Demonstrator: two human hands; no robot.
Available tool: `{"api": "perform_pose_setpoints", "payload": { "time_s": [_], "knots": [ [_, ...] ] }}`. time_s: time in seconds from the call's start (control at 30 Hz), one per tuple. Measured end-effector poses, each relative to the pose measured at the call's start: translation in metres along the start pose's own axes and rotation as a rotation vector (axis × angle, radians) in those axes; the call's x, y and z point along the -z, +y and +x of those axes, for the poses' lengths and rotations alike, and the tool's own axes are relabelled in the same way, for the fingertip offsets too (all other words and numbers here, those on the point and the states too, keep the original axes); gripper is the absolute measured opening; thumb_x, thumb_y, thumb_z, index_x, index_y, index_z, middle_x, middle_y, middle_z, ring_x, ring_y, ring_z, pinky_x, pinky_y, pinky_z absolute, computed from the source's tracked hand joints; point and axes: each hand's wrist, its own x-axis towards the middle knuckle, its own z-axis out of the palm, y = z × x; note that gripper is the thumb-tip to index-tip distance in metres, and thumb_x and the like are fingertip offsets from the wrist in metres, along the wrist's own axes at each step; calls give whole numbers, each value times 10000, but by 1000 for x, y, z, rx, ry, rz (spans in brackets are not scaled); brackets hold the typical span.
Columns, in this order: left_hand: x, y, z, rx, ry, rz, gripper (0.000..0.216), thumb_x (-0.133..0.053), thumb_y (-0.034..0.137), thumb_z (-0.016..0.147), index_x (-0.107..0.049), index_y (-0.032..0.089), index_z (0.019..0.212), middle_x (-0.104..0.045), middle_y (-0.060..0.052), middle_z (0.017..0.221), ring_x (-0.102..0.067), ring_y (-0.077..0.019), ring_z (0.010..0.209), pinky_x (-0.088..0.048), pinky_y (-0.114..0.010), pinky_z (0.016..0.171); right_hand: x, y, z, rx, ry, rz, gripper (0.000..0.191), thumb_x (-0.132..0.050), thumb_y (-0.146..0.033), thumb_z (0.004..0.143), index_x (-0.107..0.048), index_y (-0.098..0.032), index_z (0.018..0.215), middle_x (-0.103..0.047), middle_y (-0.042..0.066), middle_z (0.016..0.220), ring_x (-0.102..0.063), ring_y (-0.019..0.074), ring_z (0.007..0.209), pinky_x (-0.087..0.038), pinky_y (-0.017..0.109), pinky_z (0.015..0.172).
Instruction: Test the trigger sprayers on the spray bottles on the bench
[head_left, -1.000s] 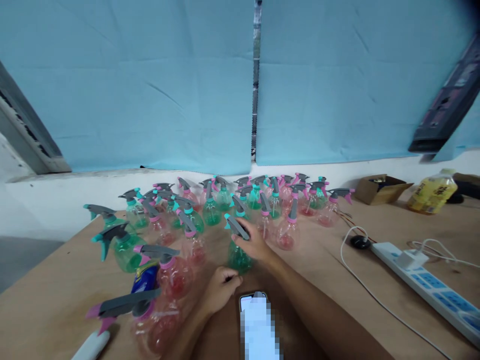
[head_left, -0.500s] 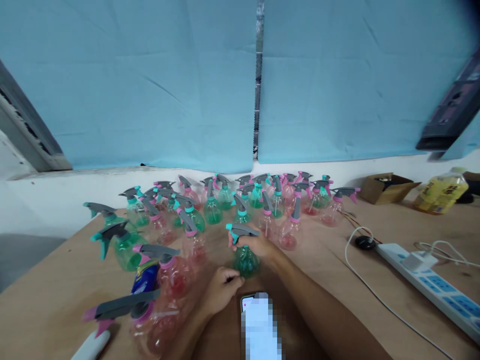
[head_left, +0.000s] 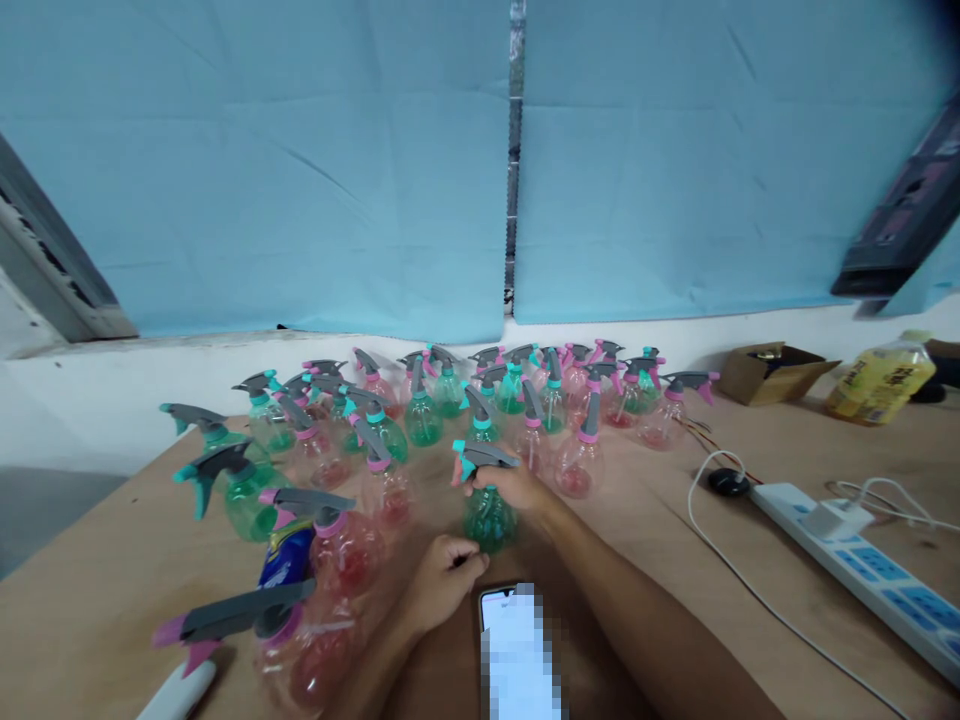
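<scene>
My right hand point(head_left: 514, 487) is wrapped round the neck of a green spray bottle point(head_left: 487, 518) with a grey and teal trigger head, upright on the wooden table point(head_left: 660, 560). My left hand point(head_left: 442, 585) rests on the table just in front of it, fingers curled in a loose fist with nothing visible in them, beside a phone point(head_left: 517, 650) lying flat. Several more green and pink spray bottles point(head_left: 420, 415) stand clustered behind and to the left. A pink bottle point(head_left: 300, 650) stands nearest, at the lower left.
A white power strip point(head_left: 855, 575) with a plugged charger and cables lies at the right. A small cardboard box point(head_left: 772, 372) and a yellow bottle point(head_left: 877, 385) sit at the back right. A blue sheet point(head_left: 300, 170) covers the wall behind. A white object point(head_left: 176, 692) lies at the lower left.
My right hand shifted from the bottle's trigger head down onto its neck, and the bottle turned so its nozzle points left. My left hand stayed still.
</scene>
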Motion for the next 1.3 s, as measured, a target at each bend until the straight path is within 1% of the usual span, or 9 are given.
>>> {"api": "perform_pose_setpoints", "payload": {
  "time_s": [0.13, 0.3, 0.4, 0.5, 0.63, 0.77, 0.9, 1.1, 1.3],
  "knots": [
    [-1, -4, 0, -10, 1, 7, 417, -481, 341, 858, -456, 171, 478, -415, 50, 464, -388, -96, 504, -263, -242, 541, -2, -1, -1, 4, -19, -5, 266, -522, -164, 672, -723, -209, 840, -688, 4, 751, -616, 170, 699, -502, 293, 703],
    [-2, -5, 1, 2, 22, 7, 435, -484, 356, 880, -502, 165, 489, -444, 49, 462, -422, -97, 505, -294, -230, 552, 2, -11, -1, 22, -69, -47, 343, -518, -159, 681, -727, -216, 947, -662, -13, 696, -611, 159, 692, -480, 271, 677],
    [-1, -3, 1, 36, 16, 5, 457, -478, 395, 897, -535, 163, 507, -435, 53, 439, -412, -94, 480, -297, -230, 547, 2, -10, -1, 21, -67, -46, 355, -526, -142, 678, -729, -213, 961, -640, -20, 661, -610, 154, 679, -474, 261, 665],
    [-1, -1, 0, 67, 5, -10, 478, -475, 454, 903, -567, 161, 536, -449, 52, 432, -412, -94, 463, -292, -229, 529, -1, -6, -2, 34, -40, 1, 355, -511, -139, 668, -732, -209, 937, -661, -8, 697, -612, 160, 673, -483, 273, 665],
    [-1, 2, -1, 65, 10, -26, 530, -467, 542, 905, -595, 156, 565, -474, 45, 445, -450, -98, 466, -299, -222, 518, -4, -3, -3, 43, -29, 25, 337, -493, -135, 658, -736, -204, 880, -681, 3, 744, -603, 155, 672, -475, 272, 661],
    [0, 4, -1, 64, 27, -33, 561, -464, 574, 899, -607, 151, 560, -478, 41, 445, -454, -97, 456, -307, -219, 517, -2, -6, -3, 40, -41, -48, 371, -498, -150, 675, -734, -223, 950, -672, -14, 724, -611, 158, 694, -483, 278, 691],
    [1, 7, -1, 70, 29, -51, 567, -460, 585, 898, -636, 147, 583, -484, 38, 444, -453, -99, 455, -314, -219, 520, -1, -7, -3, 66, -32, -80, 378, -526, -149, 674, -730, -237, 980, -671, -25, 734, -613, 154, 697, -471, 265, 667],
    [2, 8, -2, 60, 30, -69, 562, -459, 582, 902, -649, 147, 602, -502, 33, 458, -481, -106, 477, -339, -218, 545, -5, -6, -3, 63, -7, 35, 344, -504, -124, 665, -737, -213, 902, -676, -7, 721, -600, 152, 664, -478, 268, 649],
    [1, 9, -2, 71, 29, -77, 560, -460, 590, 895, -654, 149, 611, -511, 32, 460, -483, -107, 475, -351, -219, 554, -3, -12, -4, 59, -38, -52, 364, -513, -156, 675, -736, -224, 955, -675, -22, 701, -617, 156, 677, -495, 272, 684]
  ]
}}
